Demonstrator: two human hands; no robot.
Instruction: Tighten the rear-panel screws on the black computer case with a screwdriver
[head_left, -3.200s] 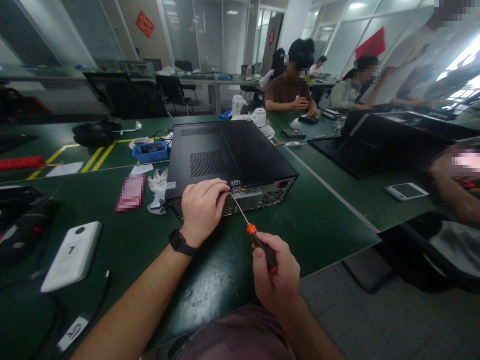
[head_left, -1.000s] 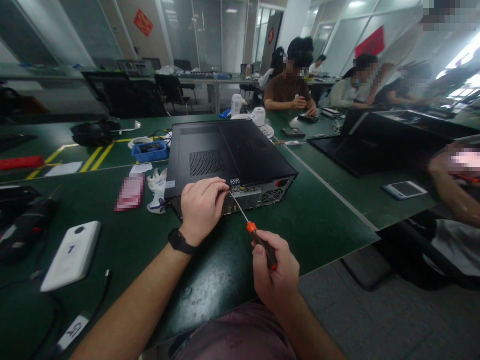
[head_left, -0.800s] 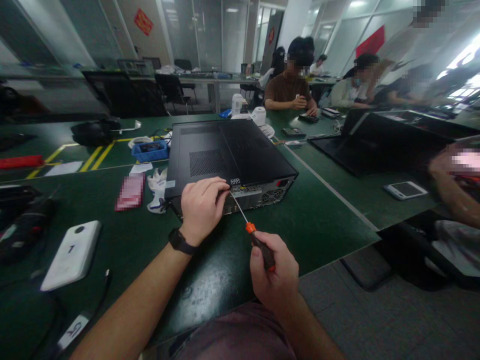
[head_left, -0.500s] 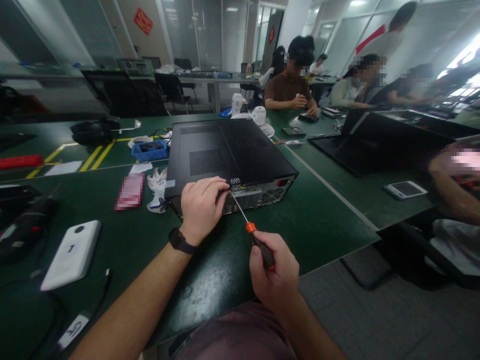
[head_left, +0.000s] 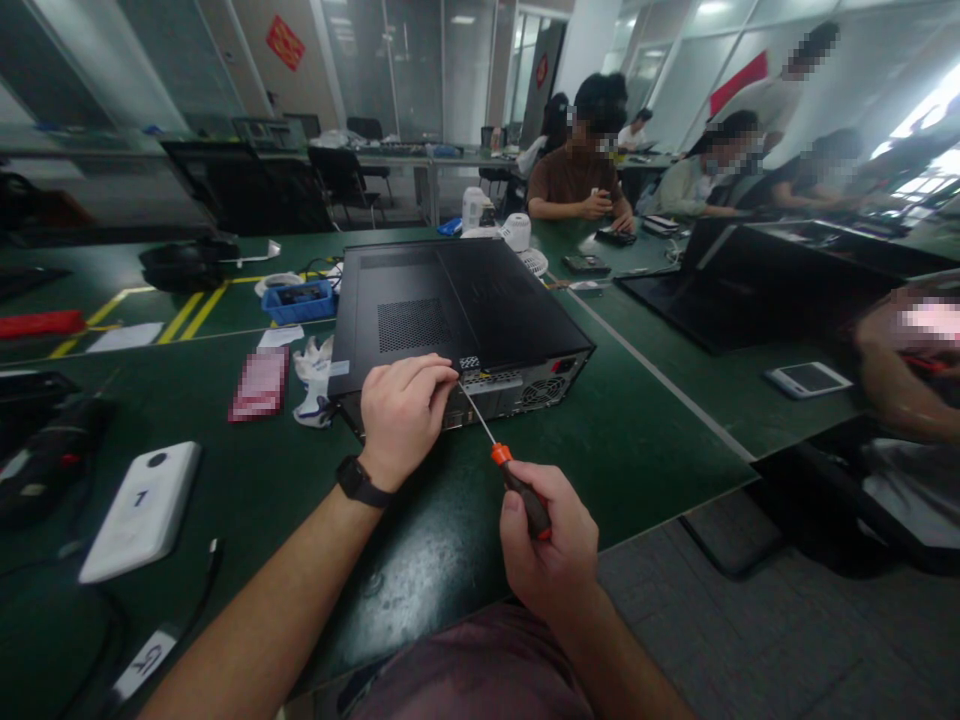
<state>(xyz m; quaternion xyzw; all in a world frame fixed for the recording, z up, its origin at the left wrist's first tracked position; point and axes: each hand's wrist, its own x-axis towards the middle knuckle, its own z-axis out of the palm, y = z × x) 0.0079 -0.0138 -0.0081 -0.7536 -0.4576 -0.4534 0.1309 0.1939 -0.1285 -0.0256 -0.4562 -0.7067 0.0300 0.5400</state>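
Note:
A black desktop computer case (head_left: 480, 290) lies flat on the green table, its rear panel with a fan grille (head_left: 544, 391) facing me. My right hand (head_left: 551, 540) is wrapped around the dark and orange handle of a screwdriver (head_left: 526, 500). Its thin shaft points up and left, with the tip at the rear edge of the case. Beside that tip, my left hand (head_left: 405, 405) rests on the case's rear edge, thumb and fingers pinched together. What lies between those fingertips is hidden.
On the left are a white power bank (head_left: 142, 512), a cable, a glove (head_left: 313, 380) and a blue tray (head_left: 298, 300). A phone (head_left: 808, 378) lies right, near another person's arm (head_left: 892, 370). A black panel (head_left: 720, 285) stands behind it. A person (head_left: 574, 180) sits across the table.
Both hands, the screwdriver and the case hold nearly the same positions. The view has shifted very slightly.

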